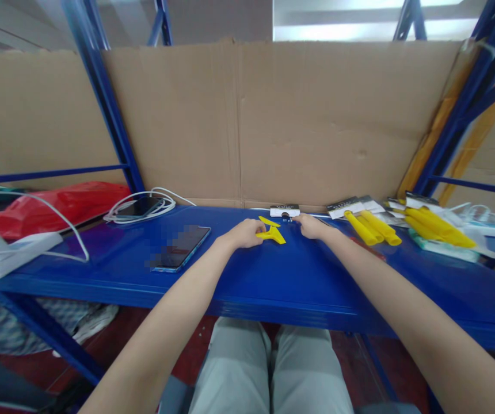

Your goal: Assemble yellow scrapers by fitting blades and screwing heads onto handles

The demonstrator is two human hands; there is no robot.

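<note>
Over the middle of the blue table (256, 287), my left hand (246, 233) is closed on a flared yellow plastic piece (275, 235), its wide end pointing right. A narrow yellow strip (269, 222) lies just beyond, close to my fingertips. My right hand (311, 226) has its fingers drawn together beside some small dark items (287, 218); what they grip, if anything, is too small to make out. Behind those items, near the cardboard, is a black-and-white card (285, 210).
Left of my hands lies a phone (182, 248); farther left are a coiled white cable (144, 206), a red bag (66, 201) and a white power strip (18, 256). Yellow tubular handles (370, 227) and more yellow pieces (440, 226) with cards lie right. A cardboard sheet (316, 126) stands behind.
</note>
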